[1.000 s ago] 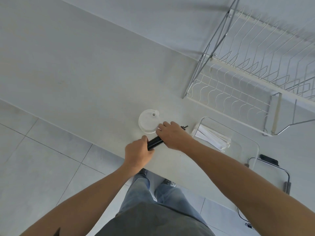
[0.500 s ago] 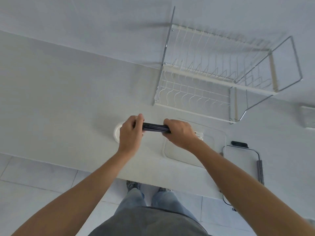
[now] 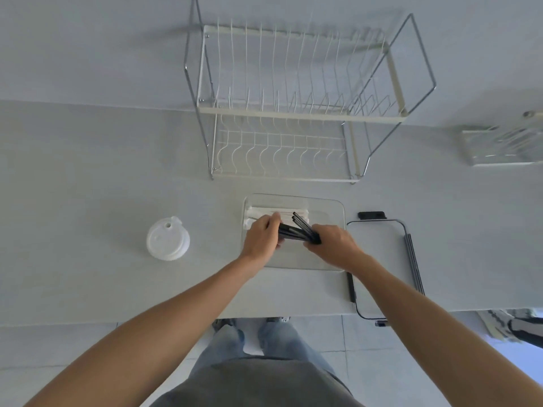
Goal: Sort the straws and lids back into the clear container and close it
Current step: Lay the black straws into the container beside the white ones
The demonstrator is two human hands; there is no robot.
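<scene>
Head | both hands' fingers grip black straws [image 3: 296, 230] over clear container [image 3: 338, 227] | white counter [image 3: 88, 186] | tiled floor [image 3: 367, 348]

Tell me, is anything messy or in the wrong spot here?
Yes, a little. The white cup lid sits alone on the counter, left of the clear container. The container's own cover lies off to its right. Both hands hold black straws over it, and their far ends splay unevenly.

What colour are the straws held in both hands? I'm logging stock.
Black straws, clearest in the head view.
</scene>
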